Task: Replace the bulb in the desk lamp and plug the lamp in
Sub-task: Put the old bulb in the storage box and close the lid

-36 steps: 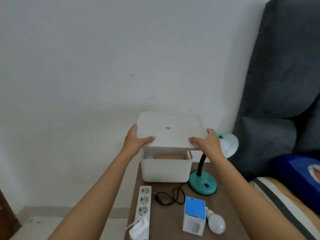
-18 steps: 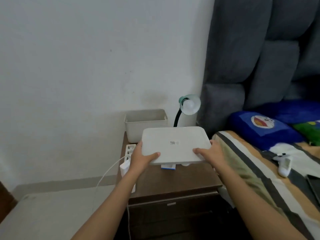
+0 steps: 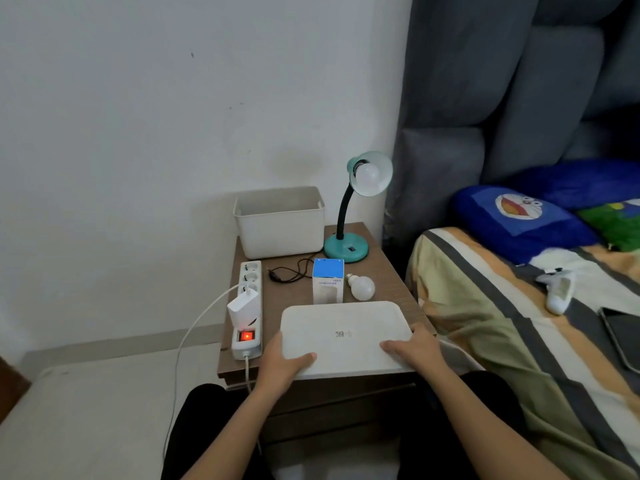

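Observation:
A teal desk lamp (image 3: 346,249) with a white bulb (image 3: 367,174) in its shade stands at the back right of the brown nightstand (image 3: 384,268). Its black cord and plug (image 3: 285,271) lie loose in front of it. A spare white bulb (image 3: 362,287) lies beside a blue and white bulb box (image 3: 328,280). A white power strip (image 3: 247,306) with a lit red switch runs along the left edge. My left hand (image 3: 282,363) and my right hand (image 3: 414,348) hold a flat white lid (image 3: 343,336) at the nightstand's front edge.
An open white storage bin (image 3: 280,223) stands at the back left against the wall. A white charger (image 3: 242,308) is plugged into the strip, its cable hanging to the floor. A bed with striped sheet (image 3: 502,323), blue pillow and grey headboard lies to the right.
Both hands lifted the lid off the white bin, carried it toward me and lowered it to the front of the nightstand. The view has tilted down and pulled back.

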`<act>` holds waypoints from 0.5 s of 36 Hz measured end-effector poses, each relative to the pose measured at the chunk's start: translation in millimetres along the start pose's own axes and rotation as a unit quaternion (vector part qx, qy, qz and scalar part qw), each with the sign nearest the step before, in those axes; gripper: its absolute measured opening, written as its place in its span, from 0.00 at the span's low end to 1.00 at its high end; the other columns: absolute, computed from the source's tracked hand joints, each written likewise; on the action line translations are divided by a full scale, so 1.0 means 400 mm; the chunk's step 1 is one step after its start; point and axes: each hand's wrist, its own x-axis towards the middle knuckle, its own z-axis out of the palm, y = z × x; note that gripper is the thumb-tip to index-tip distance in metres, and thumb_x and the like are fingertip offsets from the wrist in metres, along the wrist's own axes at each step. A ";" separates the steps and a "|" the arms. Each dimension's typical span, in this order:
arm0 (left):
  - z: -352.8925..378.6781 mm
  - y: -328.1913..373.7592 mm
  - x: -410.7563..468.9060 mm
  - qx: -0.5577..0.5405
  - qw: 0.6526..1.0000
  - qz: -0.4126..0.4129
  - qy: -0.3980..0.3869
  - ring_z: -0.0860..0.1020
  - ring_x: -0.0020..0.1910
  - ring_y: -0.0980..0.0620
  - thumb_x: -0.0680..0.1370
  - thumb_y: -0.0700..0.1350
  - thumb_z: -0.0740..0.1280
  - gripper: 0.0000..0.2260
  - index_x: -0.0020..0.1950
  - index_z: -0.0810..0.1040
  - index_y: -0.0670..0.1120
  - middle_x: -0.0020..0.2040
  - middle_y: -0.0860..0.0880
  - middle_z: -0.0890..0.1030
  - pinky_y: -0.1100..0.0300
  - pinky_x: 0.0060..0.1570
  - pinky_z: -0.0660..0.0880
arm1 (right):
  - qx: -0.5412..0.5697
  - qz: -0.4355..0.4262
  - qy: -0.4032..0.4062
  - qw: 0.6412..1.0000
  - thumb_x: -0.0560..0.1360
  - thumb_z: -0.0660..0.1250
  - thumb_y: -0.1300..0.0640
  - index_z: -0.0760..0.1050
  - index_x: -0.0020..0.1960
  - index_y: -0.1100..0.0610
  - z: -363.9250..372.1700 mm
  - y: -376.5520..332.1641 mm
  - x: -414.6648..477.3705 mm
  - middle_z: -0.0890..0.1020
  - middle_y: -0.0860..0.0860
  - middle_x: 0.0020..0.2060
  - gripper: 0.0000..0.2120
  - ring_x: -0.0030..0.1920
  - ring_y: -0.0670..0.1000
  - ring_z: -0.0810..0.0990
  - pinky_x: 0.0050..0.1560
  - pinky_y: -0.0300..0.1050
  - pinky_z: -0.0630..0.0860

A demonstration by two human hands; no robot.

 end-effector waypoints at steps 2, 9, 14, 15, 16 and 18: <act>0.005 -0.003 0.016 0.003 1.000 -0.006 -0.005 0.67 0.68 0.45 0.73 0.43 0.71 0.30 0.71 0.62 0.40 0.70 0.43 0.68 0.54 0.64 0.66 | -0.013 -0.001 0.004 1.000 0.63 0.76 0.50 0.72 0.61 0.63 0.010 0.003 0.016 0.78 0.59 0.58 0.32 0.58 0.57 0.77 0.53 0.47 0.75; 0.016 -0.039 0.096 0.045 0.999 -0.006 -0.014 0.74 0.61 0.48 0.68 0.48 0.75 0.29 0.66 0.69 0.46 0.63 0.47 0.76 0.50 0.62 0.72 | -0.116 0.012 0.006 0.993 0.66 0.71 0.43 0.68 0.66 0.60 0.034 -0.015 0.062 0.74 0.59 0.62 0.34 0.62 0.57 0.73 0.60 0.49 0.71; 0.024 -0.061 0.146 0.077 0.997 -0.005 -0.010 0.74 0.60 0.48 0.66 0.48 0.75 0.29 0.64 0.69 0.47 0.61 0.49 0.76 0.50 0.60 0.73 | -0.144 0.011 0.000 0.990 0.66 0.70 0.43 0.69 0.64 0.60 0.050 -0.018 0.094 0.74 0.59 0.62 0.33 0.62 0.58 0.71 0.59 0.47 0.69; 0.025 -0.060 0.150 0.081 0.997 -0.005 -0.012 0.74 0.60 0.48 0.67 0.48 0.75 0.29 0.64 0.69 0.47 0.61 0.49 0.76 0.52 0.59 0.73 | -0.151 0.015 0.001 0.988 0.67 0.70 0.44 0.69 0.64 0.61 0.052 -0.020 0.095 0.73 0.60 0.62 0.32 0.62 0.58 0.71 0.59 0.47 0.69; 0.025 -0.057 0.153 0.087 0.996 -0.003 -0.012 0.74 0.60 0.48 0.67 0.47 0.75 0.28 0.64 0.69 0.47 0.61 0.49 0.75 0.54 0.58 0.72 | -0.155 0.017 0.004 0.988 0.68 0.70 0.44 0.69 0.64 0.61 0.056 -0.020 0.099 0.72 0.60 0.62 0.31 0.62 0.58 0.70 0.59 0.47 0.69; 0.027 -0.055 0.159 0.100 0.995 0.002 -0.007 0.73 0.60 0.48 0.67 0.46 0.75 0.27 0.63 0.69 0.46 0.61 0.48 0.75 0.56 0.56 0.71 | -0.163 0.017 0.008 0.986 0.68 0.70 0.46 0.69 0.63 0.62 0.064 -0.021 0.109 0.73 0.60 0.62 0.30 0.63 0.58 0.68 0.61 0.47 0.68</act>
